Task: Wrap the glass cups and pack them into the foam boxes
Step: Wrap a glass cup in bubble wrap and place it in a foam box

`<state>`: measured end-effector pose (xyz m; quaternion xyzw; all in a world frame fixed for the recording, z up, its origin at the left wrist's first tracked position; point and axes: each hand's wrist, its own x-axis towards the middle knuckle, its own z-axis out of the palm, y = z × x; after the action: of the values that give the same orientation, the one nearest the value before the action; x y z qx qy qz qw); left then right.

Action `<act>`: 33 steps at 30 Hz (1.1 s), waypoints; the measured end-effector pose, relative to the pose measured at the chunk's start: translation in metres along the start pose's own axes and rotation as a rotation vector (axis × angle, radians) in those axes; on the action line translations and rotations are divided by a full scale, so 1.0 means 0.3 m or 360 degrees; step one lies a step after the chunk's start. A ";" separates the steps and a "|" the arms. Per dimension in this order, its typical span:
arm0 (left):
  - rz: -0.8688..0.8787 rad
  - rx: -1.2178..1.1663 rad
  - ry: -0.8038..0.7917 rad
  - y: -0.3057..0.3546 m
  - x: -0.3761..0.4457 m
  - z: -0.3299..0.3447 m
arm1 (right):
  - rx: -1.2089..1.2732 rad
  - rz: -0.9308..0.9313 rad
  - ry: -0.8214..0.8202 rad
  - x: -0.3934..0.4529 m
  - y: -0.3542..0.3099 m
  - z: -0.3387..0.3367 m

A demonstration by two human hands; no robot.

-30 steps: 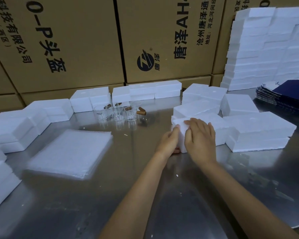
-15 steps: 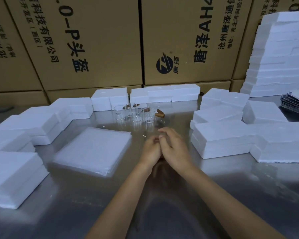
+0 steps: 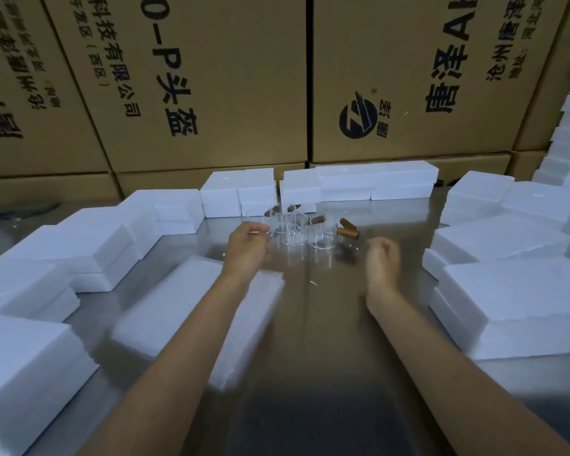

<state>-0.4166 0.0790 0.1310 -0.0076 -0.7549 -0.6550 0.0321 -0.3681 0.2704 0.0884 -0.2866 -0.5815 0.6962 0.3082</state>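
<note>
both hands (image 3: 249, 248) hover loosely curled beside the glass cups (image 3: 292, 227).

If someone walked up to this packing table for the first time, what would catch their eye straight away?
Probably the little cluster of clear glass cups standing at the middle of the shiny metal table, with the left hand right beside them and the right hand loosely curled a little apart. White foam boxes ring the table on both sides and along the back, and tall brown cartons with black print fill the background.
</note>
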 end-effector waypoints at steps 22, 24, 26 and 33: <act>-0.0227 0.1055 -0.0494 0.206 0.744 0.421 | -0.1236 0.0205 -0.1059 0.695 -0.155 0.532; -0.0274 0.1037 -0.0508 0.193 0.758 0.428 | -0.1164 0.0203 -0.1136 0.689 -0.156 0.543; -0.0241 0.1016 -0.0481 0.190 0.759 0.435 | -0.1146 0.0178 -0.1203 0.673 -0.166 0.546; -0.0205 0.0714 -0.0354 0.267 0.725 0.375 | -0.1084 0.0070 -0.1184 0.614 -0.251 0.508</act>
<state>-0.6337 0.1950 0.2071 -0.0241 -0.8792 -0.4669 -0.0920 -0.5952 0.3246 0.1796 -0.1157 -0.8399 0.5282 -0.0457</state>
